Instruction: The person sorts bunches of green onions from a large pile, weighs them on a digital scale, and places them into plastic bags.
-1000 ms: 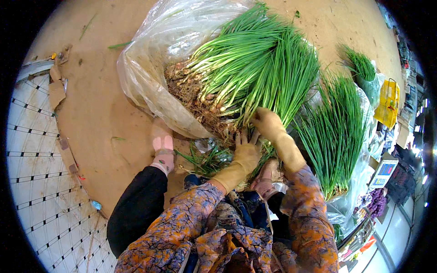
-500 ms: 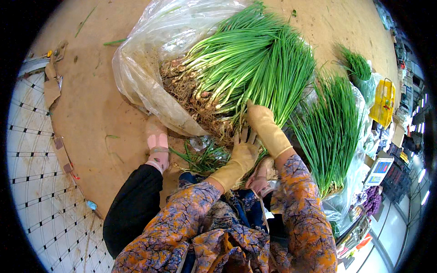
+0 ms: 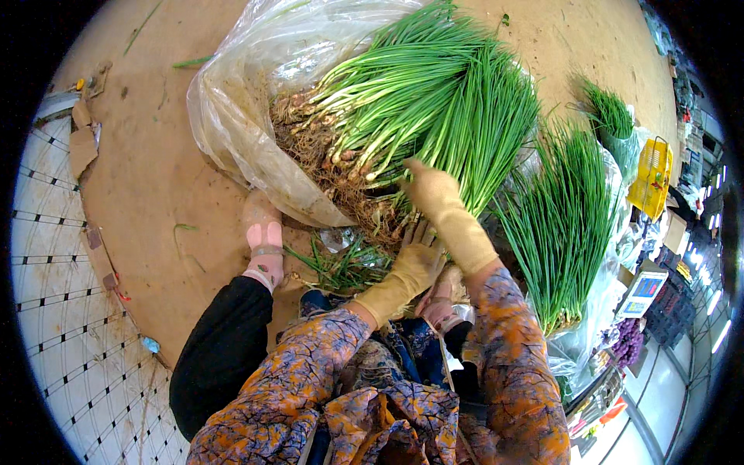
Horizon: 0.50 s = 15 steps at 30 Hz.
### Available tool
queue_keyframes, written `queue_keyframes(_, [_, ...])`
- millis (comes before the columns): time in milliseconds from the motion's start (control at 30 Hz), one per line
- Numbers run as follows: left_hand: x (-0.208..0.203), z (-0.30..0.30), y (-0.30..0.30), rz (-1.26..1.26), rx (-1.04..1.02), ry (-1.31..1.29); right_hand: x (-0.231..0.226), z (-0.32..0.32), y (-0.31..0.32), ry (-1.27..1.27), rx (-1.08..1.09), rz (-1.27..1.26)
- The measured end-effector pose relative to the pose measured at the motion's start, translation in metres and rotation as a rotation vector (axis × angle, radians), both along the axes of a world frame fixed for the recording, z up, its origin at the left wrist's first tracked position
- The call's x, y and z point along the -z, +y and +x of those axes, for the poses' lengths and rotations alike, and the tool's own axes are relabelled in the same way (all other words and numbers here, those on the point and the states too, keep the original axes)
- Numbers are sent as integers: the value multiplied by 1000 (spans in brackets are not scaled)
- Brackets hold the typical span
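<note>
Here, the green onions (image 3: 434,101) lie in the upper centre of the frame, on clear plastic (image 3: 232,116). Near the middle, the right hand (image 3: 435,194), gloved, is at their stalks; whether it grips any, I cannot tell. Just below, the left hand (image 3: 417,265) has its fingers stretched out toward the roots (image 3: 314,151).

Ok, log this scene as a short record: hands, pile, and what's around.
Left hand: tan-gloved, fingers stretched toward the roots; grip unclear
Right hand: tan-gloved, at the pile's near edge by the lower stems; grip unclear
Pile: scallions, roots toward picture left and the person
Under pile: clear plastic
Right of pile: second bunch, roots toward the person
Between feet: loose greens
Far right: yellow basket
</note>
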State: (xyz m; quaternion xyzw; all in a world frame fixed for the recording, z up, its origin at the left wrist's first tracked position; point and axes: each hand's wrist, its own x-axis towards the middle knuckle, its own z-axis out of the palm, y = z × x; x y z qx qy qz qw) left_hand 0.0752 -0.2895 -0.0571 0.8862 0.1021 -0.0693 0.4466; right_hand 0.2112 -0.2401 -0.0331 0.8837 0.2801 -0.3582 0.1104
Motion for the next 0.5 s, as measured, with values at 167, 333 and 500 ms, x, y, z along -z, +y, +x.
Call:
queue_keyframes(167, [-5, 9, 0, -249, 171, 147, 31, -9, -4, 188, -185, -184])
queue_keyframes(333, [19, -7, -9, -220, -91, -4, -69, -63, -49, 671, 100, 452])
queue_keyframes(500, [1, 10, 7, -87, 17, -12, -77, -88, -175, 933, -51, -247])
